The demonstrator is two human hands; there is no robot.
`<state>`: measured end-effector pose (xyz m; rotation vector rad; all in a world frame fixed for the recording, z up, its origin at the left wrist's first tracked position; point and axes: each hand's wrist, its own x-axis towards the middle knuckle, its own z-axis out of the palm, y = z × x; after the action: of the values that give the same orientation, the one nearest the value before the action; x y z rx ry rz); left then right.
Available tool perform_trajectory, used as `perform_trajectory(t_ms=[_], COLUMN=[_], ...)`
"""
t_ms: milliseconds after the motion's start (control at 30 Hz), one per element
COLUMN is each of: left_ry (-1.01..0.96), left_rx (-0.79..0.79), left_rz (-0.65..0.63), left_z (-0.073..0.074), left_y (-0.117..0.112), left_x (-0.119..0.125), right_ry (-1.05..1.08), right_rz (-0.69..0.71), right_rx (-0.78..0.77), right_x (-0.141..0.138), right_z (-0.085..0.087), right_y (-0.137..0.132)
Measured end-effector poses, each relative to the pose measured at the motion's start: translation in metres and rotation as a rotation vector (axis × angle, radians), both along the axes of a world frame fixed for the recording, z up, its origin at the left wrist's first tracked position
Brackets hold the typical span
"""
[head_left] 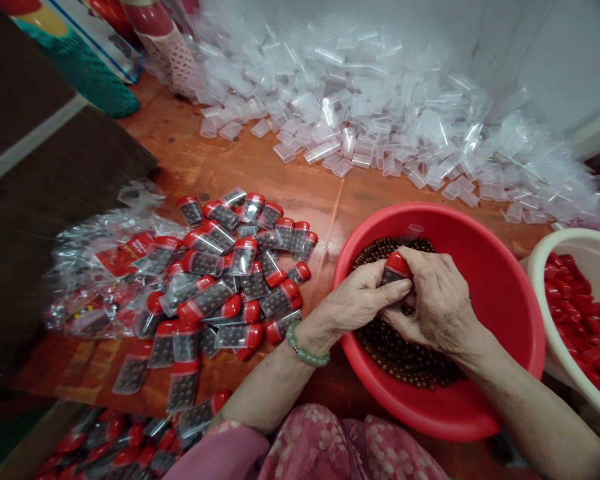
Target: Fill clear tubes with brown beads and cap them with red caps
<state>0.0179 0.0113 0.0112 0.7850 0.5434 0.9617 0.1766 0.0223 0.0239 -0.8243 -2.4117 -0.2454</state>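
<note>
Beads [405,360], brown, in red bowl [505,267], lower right.
Pinching red-capped tube [396,265] above them with fingertips of left hand [360,300] and right hand [435,303]; maybe clear under cap.

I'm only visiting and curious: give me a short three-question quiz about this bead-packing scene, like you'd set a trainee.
1. True or false: the red basin holds brown beads.
2. Fill in: the left hand and right hand together grip a small tube with a ___ cap.
3. Where do the filled tubes lie? A) left of the red basin B) inside it C) right of it
Key: 1 true; 2 red; 3 A.
</note>
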Motion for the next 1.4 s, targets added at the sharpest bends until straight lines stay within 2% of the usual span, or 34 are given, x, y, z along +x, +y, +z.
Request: perform_trajectory(t_ms=[200, 433, 733, 967, 1033, 1133, 1200, 1300, 1400], left_ry=[-0.048, 0.04, 0.263, 0.228, 0.227, 0.298, 0.389, 0.474, 0.536], left_rx=[-0.002, 0.076, 0.123, 0.134, 0.134, 0.138, 0.195, 0.312, 0.339], left_rz=[-0.016, 0.003, -0.019, -0.025, -0.026, 0.005, 0.063, 0.106, 0.093], left_z=[0.0, -0.001, -0.003, -0.007, -0.007, -0.003, 0.0, 0.001, -0.001], left_y=[-0.002, -0.001, -0.002, -0.002, -0.002, -0.002, -0.003, -0.003, -0.004], left_x=[-0.001, 0.001, 0.0, 0.0, 0.0, -0.001, -0.002, -0.003, -0.002], right_ry=[-0.005, -0.076, -0.04, -0.031, -0.022, -0.022, 0.007, 0.178, 0.378], right_rz=[0.016, 0.012, 0.044, 0.059, 0.048, 0.048, 0.092, 0.145, 0.129], right_rx=[0.069, -0.022, -0.018, 0.048, -0.02, -0.256, -0.396, -0.44, -0.447], right_x=[0.003, 0.002, 0.005, 0.003, 0.003, 0.007, 0.011, 0.016, 0.016], right_z=[0.0, 0.005, -0.003, -0.005, -0.004, 0.005, 0.011, 0.016, 0.013], right_y=[0.003, 0.0, 0.003, 0.004, 0.002, 0.001, 0.002, 0.006, 0.009])
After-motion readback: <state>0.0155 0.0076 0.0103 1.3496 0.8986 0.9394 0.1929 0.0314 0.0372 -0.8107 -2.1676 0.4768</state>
